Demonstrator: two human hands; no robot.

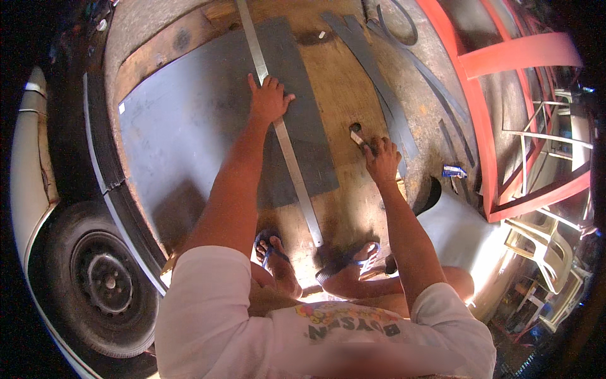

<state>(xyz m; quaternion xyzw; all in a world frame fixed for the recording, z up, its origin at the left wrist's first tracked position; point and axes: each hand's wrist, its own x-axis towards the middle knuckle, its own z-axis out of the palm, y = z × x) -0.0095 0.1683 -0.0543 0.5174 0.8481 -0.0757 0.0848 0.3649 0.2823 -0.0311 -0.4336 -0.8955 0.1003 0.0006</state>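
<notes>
The left hand (269, 100) presses flat, fingers spread, on a metal ruler (281, 126) at 12 o'clock. The right hand (381, 158) at 2 o'clock grips a small cutter (357, 138). The ruler's long axis runs from 12 toward 6 across the grey sheet (189, 126), near its right edge. Bare wooden board (344, 95) lies right of it.

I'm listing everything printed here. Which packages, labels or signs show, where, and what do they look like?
Small packet: on the floor right of the right hand, flat, blue and white.
Sticker: at the grey sheet's left corner, tiny, white.
Shirt print: on the person's white shirt, multicoloured lettering.
No screens or signs.
</notes>
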